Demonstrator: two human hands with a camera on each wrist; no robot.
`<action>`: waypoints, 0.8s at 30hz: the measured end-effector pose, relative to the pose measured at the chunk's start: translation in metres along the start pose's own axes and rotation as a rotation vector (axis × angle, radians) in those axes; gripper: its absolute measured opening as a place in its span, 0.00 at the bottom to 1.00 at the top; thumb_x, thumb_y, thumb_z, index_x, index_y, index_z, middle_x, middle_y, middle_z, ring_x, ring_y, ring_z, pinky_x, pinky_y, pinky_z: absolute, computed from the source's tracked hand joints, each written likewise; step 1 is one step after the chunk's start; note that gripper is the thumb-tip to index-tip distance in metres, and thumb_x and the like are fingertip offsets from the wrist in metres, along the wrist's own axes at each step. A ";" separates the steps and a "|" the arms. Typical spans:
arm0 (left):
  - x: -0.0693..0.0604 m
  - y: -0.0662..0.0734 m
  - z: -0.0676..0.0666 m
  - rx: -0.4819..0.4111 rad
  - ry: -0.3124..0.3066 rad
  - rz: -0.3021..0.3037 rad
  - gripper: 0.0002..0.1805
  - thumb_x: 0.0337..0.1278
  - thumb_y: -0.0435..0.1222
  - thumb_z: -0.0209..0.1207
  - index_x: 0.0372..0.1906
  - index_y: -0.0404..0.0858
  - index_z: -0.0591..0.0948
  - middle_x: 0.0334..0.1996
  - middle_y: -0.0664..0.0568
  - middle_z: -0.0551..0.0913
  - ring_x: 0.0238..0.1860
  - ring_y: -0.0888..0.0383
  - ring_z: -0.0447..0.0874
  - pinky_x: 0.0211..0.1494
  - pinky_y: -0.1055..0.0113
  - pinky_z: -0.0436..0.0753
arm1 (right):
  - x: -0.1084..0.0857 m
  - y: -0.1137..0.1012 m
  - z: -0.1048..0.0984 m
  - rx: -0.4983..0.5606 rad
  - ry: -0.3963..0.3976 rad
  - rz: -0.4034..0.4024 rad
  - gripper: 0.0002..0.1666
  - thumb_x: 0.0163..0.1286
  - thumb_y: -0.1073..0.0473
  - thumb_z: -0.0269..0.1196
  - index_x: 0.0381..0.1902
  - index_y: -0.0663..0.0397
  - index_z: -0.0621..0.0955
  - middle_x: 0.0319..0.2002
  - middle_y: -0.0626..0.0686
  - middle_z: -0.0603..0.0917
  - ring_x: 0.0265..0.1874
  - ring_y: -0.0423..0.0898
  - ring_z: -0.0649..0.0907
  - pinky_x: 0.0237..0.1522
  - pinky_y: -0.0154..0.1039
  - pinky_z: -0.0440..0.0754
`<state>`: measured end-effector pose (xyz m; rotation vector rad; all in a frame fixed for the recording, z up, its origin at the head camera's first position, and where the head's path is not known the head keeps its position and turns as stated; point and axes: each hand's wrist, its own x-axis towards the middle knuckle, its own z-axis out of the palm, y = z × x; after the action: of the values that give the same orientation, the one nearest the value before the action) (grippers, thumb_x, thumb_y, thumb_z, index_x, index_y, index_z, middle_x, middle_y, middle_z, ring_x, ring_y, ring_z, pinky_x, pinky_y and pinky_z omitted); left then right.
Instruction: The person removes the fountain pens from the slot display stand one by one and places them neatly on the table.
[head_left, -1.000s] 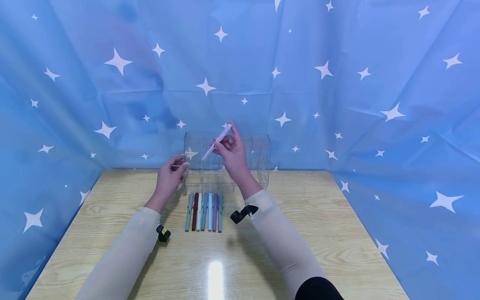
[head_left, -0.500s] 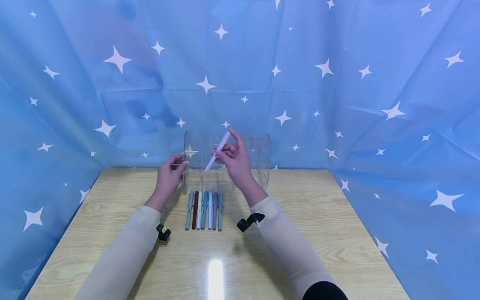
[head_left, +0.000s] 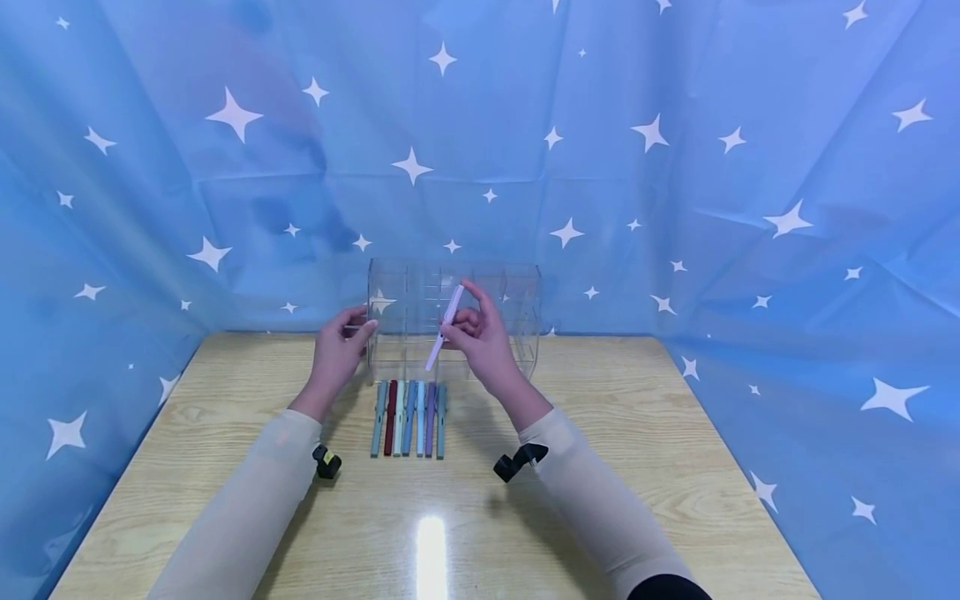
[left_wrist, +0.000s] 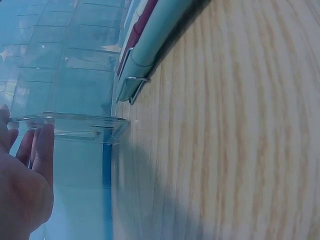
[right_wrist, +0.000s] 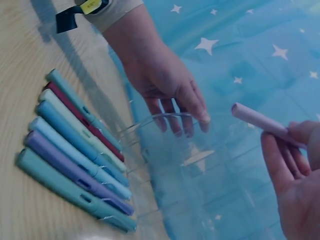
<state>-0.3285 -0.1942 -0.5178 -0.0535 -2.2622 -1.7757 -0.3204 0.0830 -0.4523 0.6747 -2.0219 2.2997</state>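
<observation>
A clear acrylic organizer [head_left: 387,354] with several compartments stands at the back of the table. My left hand [head_left: 337,354] pinches its left side wall, thumb on one face and fingers on the other, as the left wrist view shows. My right hand [head_left: 487,346] holds a pale pink pen [head_left: 447,321] between thumb and fingers, in front of the organizer. The pen slants, its lower end toward the left. Before the organizer lies a row of capped pens, among them a dark red pen [head_left: 390,418], a purple pen [right_wrist: 75,170] and a teal pen [right_wrist: 65,190].
The wooden table [head_left: 615,467] ends at a blue curtain [head_left: 495,108] with white stars, close behind the organizer. Curtain also hangs along both sides. The row of pens lies between my forearms, clips toward the organizer.
My right hand has moved down and a little right with the pink pen, which has turned more upright. The left hand keeps its place on the organizer's side.
</observation>
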 end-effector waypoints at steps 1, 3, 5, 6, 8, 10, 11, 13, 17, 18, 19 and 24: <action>0.000 0.000 0.000 0.002 -0.001 -0.002 0.30 0.82 0.48 0.65 0.76 0.36 0.79 0.59 0.41 0.85 0.56 0.45 0.84 0.50 0.65 0.93 | -0.002 0.001 -0.001 -0.010 -0.005 0.002 0.50 0.77 0.73 0.69 0.85 0.30 0.67 0.46 0.57 0.85 0.48 0.52 0.89 0.53 0.54 0.94; 0.000 0.000 0.000 0.001 -0.001 -0.004 0.29 0.82 0.48 0.65 0.76 0.36 0.79 0.59 0.40 0.85 0.57 0.44 0.84 0.50 0.65 0.93 | -0.006 0.002 -0.005 -0.036 -0.015 0.006 0.50 0.77 0.73 0.70 0.85 0.30 0.67 0.46 0.57 0.85 0.47 0.51 0.88 0.53 0.53 0.94; 0.000 0.000 0.000 0.001 -0.001 -0.007 0.29 0.82 0.48 0.65 0.76 0.36 0.79 0.60 0.40 0.84 0.57 0.43 0.84 0.50 0.65 0.93 | -0.010 0.002 -0.008 -0.063 -0.021 0.015 0.50 0.76 0.72 0.70 0.85 0.29 0.67 0.46 0.57 0.85 0.46 0.50 0.88 0.52 0.52 0.94; 0.000 0.000 0.000 0.002 -0.001 -0.008 0.30 0.82 0.48 0.65 0.76 0.36 0.78 0.60 0.39 0.84 0.57 0.43 0.84 0.50 0.66 0.93 | -0.012 0.002 -0.010 -0.077 -0.023 0.018 0.50 0.77 0.72 0.70 0.85 0.28 0.67 0.46 0.57 0.85 0.46 0.50 0.88 0.52 0.52 0.95; 0.000 0.000 0.000 0.002 -0.001 -0.009 0.30 0.82 0.48 0.65 0.77 0.36 0.78 0.60 0.39 0.84 0.58 0.41 0.84 0.50 0.66 0.93 | -0.015 0.003 -0.013 -0.102 -0.033 0.019 0.50 0.77 0.71 0.71 0.85 0.28 0.67 0.47 0.57 0.85 0.45 0.50 0.87 0.51 0.52 0.95; 0.000 -0.001 0.000 0.004 0.002 -0.009 0.30 0.82 0.48 0.65 0.76 0.36 0.79 0.60 0.39 0.84 0.58 0.41 0.85 0.49 0.66 0.93 | -0.018 0.003 -0.015 -0.121 -0.045 0.020 0.50 0.77 0.71 0.71 0.86 0.29 0.67 0.47 0.58 0.84 0.44 0.50 0.87 0.49 0.52 0.95; 0.000 -0.001 0.000 0.004 0.003 -0.009 0.30 0.82 0.48 0.65 0.76 0.36 0.79 0.60 0.39 0.84 0.58 0.41 0.85 0.49 0.66 0.93 | -0.019 0.004 -0.016 -0.128 -0.051 0.019 0.50 0.77 0.72 0.70 0.86 0.30 0.66 0.46 0.58 0.84 0.44 0.50 0.87 0.49 0.52 0.95; 0.000 -0.001 0.000 0.004 0.003 -0.007 0.30 0.82 0.48 0.65 0.76 0.36 0.79 0.60 0.39 0.84 0.58 0.41 0.85 0.49 0.66 0.93 | -0.022 0.005 -0.018 -0.144 -0.061 0.018 0.50 0.76 0.73 0.70 0.87 0.33 0.66 0.46 0.59 0.84 0.43 0.50 0.87 0.48 0.52 0.95; 0.000 0.000 0.000 0.001 0.005 -0.005 0.29 0.83 0.48 0.65 0.76 0.36 0.79 0.60 0.39 0.84 0.57 0.42 0.85 0.49 0.66 0.93 | -0.028 0.008 -0.022 -0.178 -0.073 0.026 0.50 0.76 0.72 0.71 0.86 0.34 0.66 0.45 0.59 0.84 0.42 0.50 0.87 0.46 0.52 0.96; 0.000 0.000 0.000 0.002 0.003 -0.004 0.29 0.83 0.48 0.64 0.76 0.36 0.79 0.60 0.39 0.84 0.57 0.41 0.85 0.49 0.66 0.93 | -0.029 0.009 -0.023 -0.185 -0.077 0.029 0.50 0.76 0.72 0.71 0.86 0.34 0.66 0.45 0.59 0.84 0.42 0.51 0.87 0.45 0.52 0.96; 0.000 0.000 0.000 0.004 0.002 -0.004 0.29 0.83 0.48 0.64 0.76 0.36 0.79 0.60 0.39 0.84 0.58 0.41 0.84 0.49 0.67 0.92 | -0.031 0.009 -0.023 -0.191 -0.081 0.032 0.50 0.76 0.71 0.71 0.86 0.33 0.66 0.45 0.60 0.84 0.42 0.51 0.87 0.45 0.52 0.96; -0.001 0.001 0.000 0.003 0.002 -0.008 0.29 0.83 0.48 0.65 0.76 0.37 0.79 0.59 0.40 0.84 0.58 0.41 0.84 0.47 0.69 0.91 | -0.039 0.014 -0.027 -0.216 -0.088 0.060 0.49 0.77 0.70 0.71 0.86 0.33 0.66 0.46 0.60 0.85 0.42 0.53 0.88 0.44 0.52 0.96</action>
<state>-0.3276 -0.1935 -0.5170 -0.0422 -2.2672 -1.7750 -0.2968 0.1168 -0.4800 0.7221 -2.3157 2.0720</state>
